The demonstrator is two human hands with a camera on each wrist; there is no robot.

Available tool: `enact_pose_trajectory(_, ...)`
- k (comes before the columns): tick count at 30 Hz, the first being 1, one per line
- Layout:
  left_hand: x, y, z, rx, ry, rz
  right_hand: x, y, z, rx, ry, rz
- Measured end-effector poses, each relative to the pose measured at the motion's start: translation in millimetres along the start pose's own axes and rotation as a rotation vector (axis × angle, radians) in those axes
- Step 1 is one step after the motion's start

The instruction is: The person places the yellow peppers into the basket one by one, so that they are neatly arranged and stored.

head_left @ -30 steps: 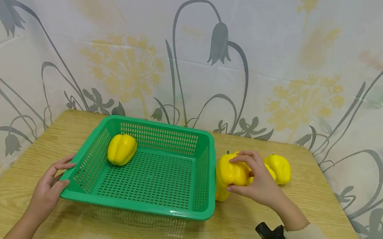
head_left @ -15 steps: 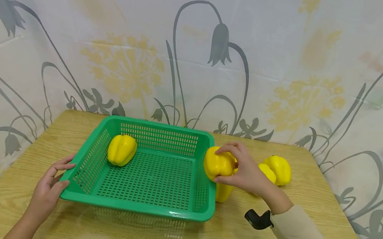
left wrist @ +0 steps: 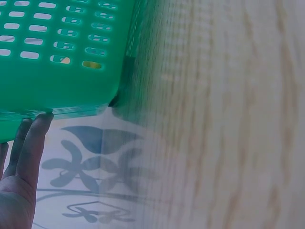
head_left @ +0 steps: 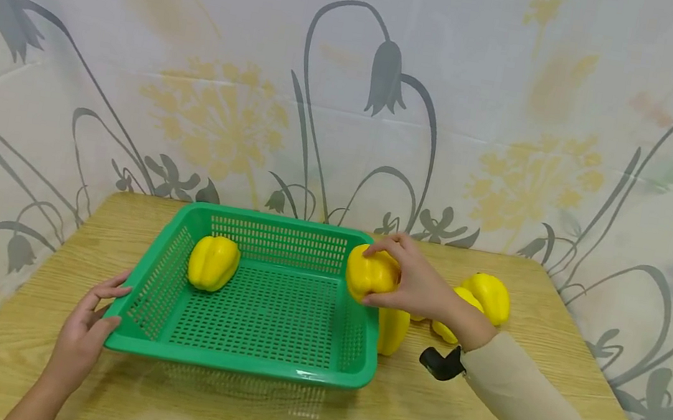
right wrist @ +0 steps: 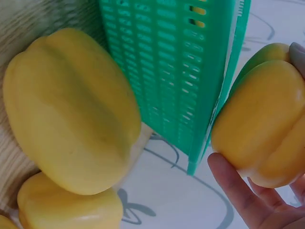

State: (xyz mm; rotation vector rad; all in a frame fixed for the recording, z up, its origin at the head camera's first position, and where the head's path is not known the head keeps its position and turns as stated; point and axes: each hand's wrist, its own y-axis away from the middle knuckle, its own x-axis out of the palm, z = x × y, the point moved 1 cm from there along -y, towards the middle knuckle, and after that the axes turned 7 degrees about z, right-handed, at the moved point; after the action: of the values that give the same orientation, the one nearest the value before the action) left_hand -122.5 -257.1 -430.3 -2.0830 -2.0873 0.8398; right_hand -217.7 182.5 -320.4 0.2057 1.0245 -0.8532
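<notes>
A yellow bell pepper is gripped by my right hand, thumb below and fingers on top, over the right rim of a green plastic basket. In the right wrist view the held pepper overlaps the basket's edge. Another yellow bell pepper lies inside the basket at the left. My left hand touches the basket's left rim near the front corner, its fingers extended; the left wrist view shows straight fingers at the rim.
One yellow pepper stands against the basket's right outer wall. More yellow peppers lie on the wooden table to the right, partly behind my right wrist. A flower-printed cloth hangs behind the table.
My right hand has carried the pepper leftward and upward from the peppers beside the basket to over its right rim. The left hand and basket have stayed in place.
</notes>
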Motion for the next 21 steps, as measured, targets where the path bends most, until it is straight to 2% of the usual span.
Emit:
enact_pose_trajectory(8, 0.2, 0.1, -0.5, 0.012, 0.000, -0.001, 3.5, -16.7, 2.8, 0.007, -0.058, 0.049)
enact_pose_trajectory(15, -0.3, 1.2, -1.0, -0.009, -0.006, -0.001, 8.6, -35.1, 7.4, 0.028, -0.061, 0.068)
enact_pose_trajectory(21, 0.4, -0.1, 0.1, 0.017, 0.018, 0.012, 12.4, -48.7, 15.2, 0.063, -0.115, 0.089)
